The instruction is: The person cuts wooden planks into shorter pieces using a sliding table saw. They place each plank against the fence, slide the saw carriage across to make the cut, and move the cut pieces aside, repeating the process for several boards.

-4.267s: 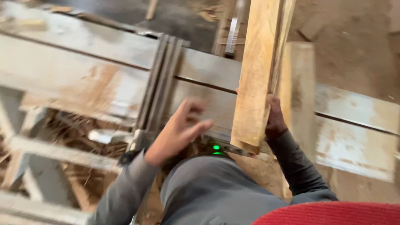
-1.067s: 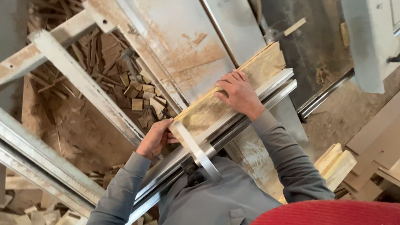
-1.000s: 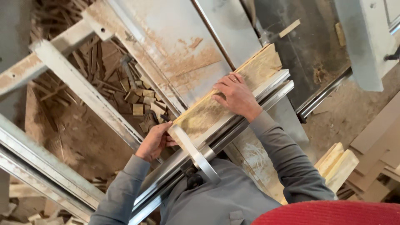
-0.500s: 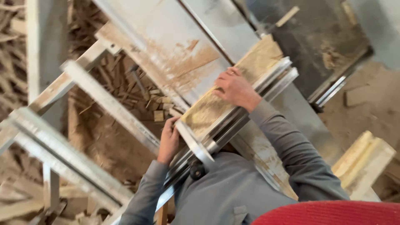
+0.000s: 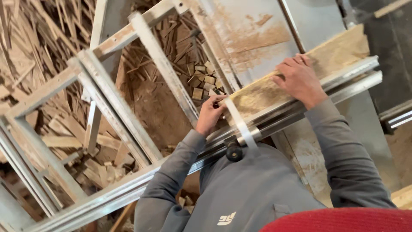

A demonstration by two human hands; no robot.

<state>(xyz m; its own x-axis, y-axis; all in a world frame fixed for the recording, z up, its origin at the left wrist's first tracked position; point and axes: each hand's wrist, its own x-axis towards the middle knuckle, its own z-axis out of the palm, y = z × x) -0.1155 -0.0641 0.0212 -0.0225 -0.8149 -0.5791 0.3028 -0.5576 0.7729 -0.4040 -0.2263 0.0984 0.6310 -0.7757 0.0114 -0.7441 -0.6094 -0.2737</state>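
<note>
Board: long pale rough-sawn wooden plank (image 5: 274, 88) lies flat on the dusty grey metal saw table (image 5: 253, 38), its near long edge pushed up against the long ribbed aluminium fence rail (image 5: 300, 109) that runs slantwise across the view.
Right hand: right hand (image 5: 298, 79) sits palm-down on top of the plank, just on the far side of the rail, fingers spread and flat. It's pressing, not wrapping around anything.
Left hand: left hand (image 5: 210, 114) is at the plank's near-left end, right by the rail, fingers curled in around the end of the board and the thin flat metal stop arm (image 5: 239, 122). Can't honestly tell which of the two it's gripping.
Knob: round black plastic knob (image 5: 234, 151) sits under the rail, just below that stop arm and close to the person's grey sweatshirt.
Below: heaps of small wooden offcuts (image 5: 201, 83) and slats on the floor beyond the rail, seen through the open grey metal frame bars (image 5: 111, 99).
Slip risk: table is coated in sawdust, so I reckon a flat palm could skid and the plank could creep off the rail.
Pinch risk: curled left fingers are tucked between board end and stop arm, so a sudden shove along the rail could nip them.
Snag risk: loose sleeves hang right over the rail and knob, could catch if anything slides.
</note>
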